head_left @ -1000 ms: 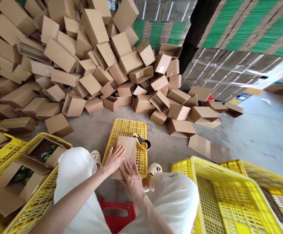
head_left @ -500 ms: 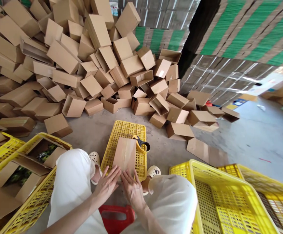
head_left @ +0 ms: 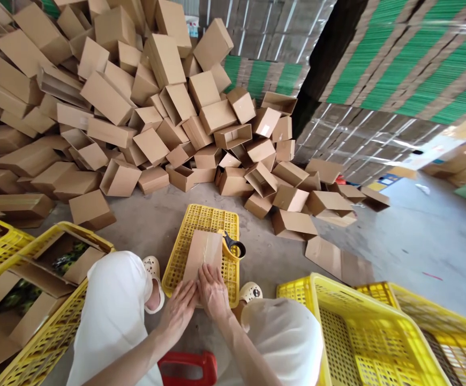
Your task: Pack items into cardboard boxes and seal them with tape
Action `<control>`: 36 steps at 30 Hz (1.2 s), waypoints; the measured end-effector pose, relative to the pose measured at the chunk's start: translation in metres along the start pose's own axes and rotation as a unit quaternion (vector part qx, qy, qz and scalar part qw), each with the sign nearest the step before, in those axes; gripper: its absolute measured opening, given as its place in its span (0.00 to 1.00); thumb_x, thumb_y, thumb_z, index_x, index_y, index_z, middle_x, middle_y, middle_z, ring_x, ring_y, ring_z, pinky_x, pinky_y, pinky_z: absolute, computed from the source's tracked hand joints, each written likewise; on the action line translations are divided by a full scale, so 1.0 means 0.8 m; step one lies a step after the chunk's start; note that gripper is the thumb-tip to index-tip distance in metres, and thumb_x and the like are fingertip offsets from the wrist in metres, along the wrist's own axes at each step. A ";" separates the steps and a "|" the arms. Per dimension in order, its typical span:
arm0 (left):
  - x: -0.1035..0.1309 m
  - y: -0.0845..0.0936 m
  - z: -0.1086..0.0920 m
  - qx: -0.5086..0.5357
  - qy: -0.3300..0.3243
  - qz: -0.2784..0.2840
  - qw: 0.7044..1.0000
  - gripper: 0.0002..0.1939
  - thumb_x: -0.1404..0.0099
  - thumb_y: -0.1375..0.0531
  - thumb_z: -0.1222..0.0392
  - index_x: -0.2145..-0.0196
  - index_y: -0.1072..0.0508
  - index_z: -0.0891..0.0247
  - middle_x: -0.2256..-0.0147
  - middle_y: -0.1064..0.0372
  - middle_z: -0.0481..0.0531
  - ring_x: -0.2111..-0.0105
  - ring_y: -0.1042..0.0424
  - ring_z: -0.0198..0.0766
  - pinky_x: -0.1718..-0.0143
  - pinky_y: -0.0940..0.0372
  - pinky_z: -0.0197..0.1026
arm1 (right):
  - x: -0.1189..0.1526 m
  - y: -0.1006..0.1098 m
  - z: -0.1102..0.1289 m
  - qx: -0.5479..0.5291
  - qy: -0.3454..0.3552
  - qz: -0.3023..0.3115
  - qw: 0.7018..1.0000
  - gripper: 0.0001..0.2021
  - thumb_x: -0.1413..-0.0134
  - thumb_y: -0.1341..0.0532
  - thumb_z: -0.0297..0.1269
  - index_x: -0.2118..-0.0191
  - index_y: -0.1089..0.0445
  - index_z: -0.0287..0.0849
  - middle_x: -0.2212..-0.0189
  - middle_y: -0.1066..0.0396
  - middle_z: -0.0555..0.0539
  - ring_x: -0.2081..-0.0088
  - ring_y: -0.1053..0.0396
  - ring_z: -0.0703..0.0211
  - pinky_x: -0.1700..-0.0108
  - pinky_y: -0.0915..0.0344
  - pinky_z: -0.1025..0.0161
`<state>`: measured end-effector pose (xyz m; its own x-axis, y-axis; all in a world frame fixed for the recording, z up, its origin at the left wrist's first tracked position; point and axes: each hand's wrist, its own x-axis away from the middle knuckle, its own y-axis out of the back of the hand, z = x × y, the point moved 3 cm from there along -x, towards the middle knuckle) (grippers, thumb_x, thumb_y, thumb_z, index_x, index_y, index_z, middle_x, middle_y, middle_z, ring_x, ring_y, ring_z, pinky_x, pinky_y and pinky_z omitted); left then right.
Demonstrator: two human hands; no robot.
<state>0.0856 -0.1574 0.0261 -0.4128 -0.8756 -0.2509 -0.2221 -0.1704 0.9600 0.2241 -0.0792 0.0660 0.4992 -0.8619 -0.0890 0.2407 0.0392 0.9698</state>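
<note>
A closed cardboard box (head_left: pixel 205 249) with clear tape along its top lies on an upturned yellow crate (head_left: pixel 212 215) between my knees. Flat on the box's near left part rests my left hand (head_left: pixel 180 310), fingers stretched out. My right hand (head_left: pixel 212 292) lies beside it on the taped top, its fingers extended forward. Neither hand grips anything. Just right of the box, a tape dispenser (head_left: pixel 232 246) with a yellow body and black ring sits on the crate.
Behind the crate rises a large heap of cardboard boxes (head_left: pixel 152 145). An open yellow crate (head_left: pixel 361 327) stands at the right. At the left, another yellow crate (head_left: pixel 62 316) holds open boxes. A red stool (head_left: pixel 207 367) shows below my hands.
My right hand has slid forward along the tape on the box. My left hand remains at the near end. The view has shifted slightly.
</note>
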 end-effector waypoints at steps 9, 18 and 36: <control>-0.016 -0.006 -0.013 -0.002 -0.020 0.054 0.998 0.26 0.30 0.47 0.76 0.38 0.25 0.69 0.36 0.28 0.67 0.35 0.28 0.52 0.34 0.32 0.56 | -0.132 0.023 -0.018 0.006 -0.080 0.085 0.993 0.27 0.26 0.53 0.27 0.26 0.40 0.34 0.27 0.41 0.35 0.25 0.44 0.45 0.23 0.57 0.41; -0.045 0.013 -0.004 0.053 0.019 0.084 0.995 0.26 0.30 0.43 0.69 0.36 0.26 0.66 0.38 0.25 0.64 0.35 0.28 0.51 0.32 0.36 0.55 | -0.081 0.026 0.003 -0.022 -0.094 0.048 0.994 0.24 0.21 0.51 0.40 0.28 0.35 0.40 0.29 0.37 0.35 0.27 0.41 0.46 0.25 0.51 0.42; -0.176 0.008 0.088 0.034 0.041 0.184 0.982 0.32 0.21 0.53 0.51 0.23 0.46 0.61 0.23 0.54 0.62 0.23 0.53 0.52 0.25 0.59 0.68 | -0.041 0.023 -0.031 -0.020 -0.091 0.005 0.996 0.26 0.23 0.52 0.34 0.26 0.38 0.38 0.26 0.41 0.39 0.24 0.46 0.42 0.24 0.54 0.37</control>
<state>0.0801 -0.0036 0.0586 -0.4045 -0.9060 0.1244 -0.1303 0.1917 0.9728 0.2328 -0.0380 0.0814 0.3443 -0.9383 -0.0339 0.2716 0.0650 0.9602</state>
